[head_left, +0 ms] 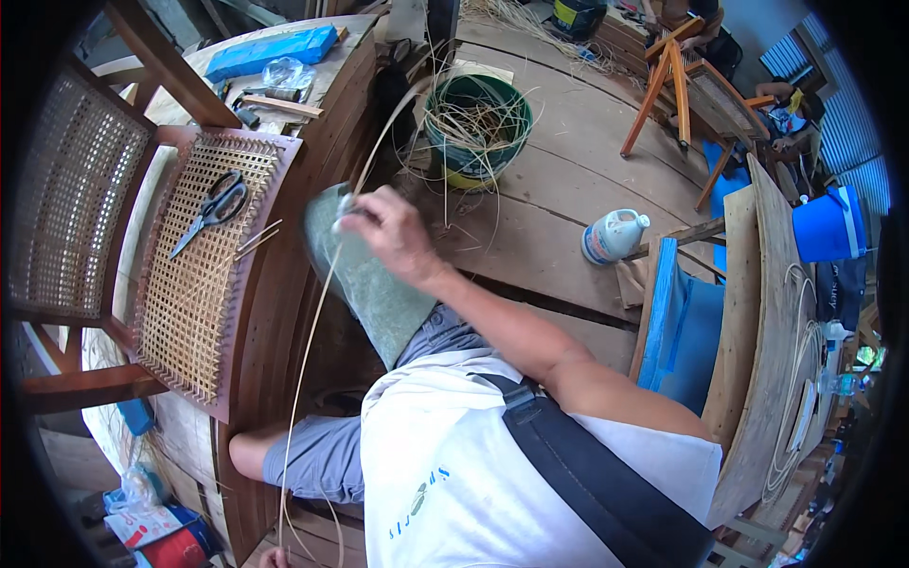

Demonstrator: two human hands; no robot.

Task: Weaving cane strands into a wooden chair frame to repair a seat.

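Observation:
My right hand [393,232] is closed over a green cloth [379,293] draped on my knee. Its fingers pinch a small white piece [343,214], perhaps a rag, against a long pale cane strand [311,346]. From there the strand arcs up toward the bucket and runs down past my thigh. My left hand [275,559] shows only in part at the lower edge, its fingers closed by the strand's lower end. Beside me is a wooden chair with a woven cane seat [194,275]. Black-handled scissors [213,210] and short cane pieces [258,240] lie on that seat.
A green bucket [445,156] full of cane strands stands ahead. Right of it are a white jug [615,237], a blue-covered piece [691,327] and a blue bucket [828,225]. A workbench [327,90] carries a blue wrapped bundle [275,52]. Other people work at the far right.

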